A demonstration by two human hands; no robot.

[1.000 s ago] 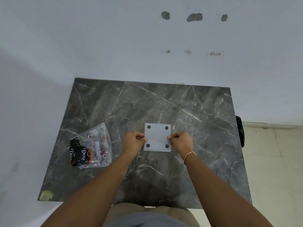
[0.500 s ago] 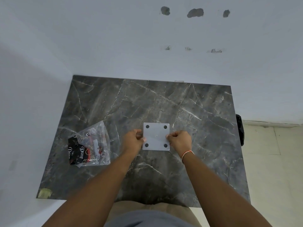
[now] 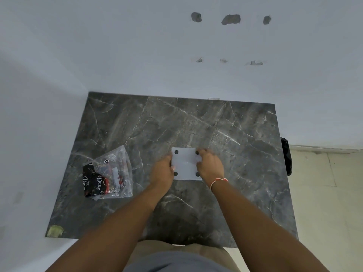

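Well inside the table's edges, with free room beyond, our left hand and right hand grip the plate by its sides, fingers curled.

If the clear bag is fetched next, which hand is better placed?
Probably the left hand: it holds the white plate by its left edge, the side where the clear bag lies. The right hand holds the plate's right side, farther away.
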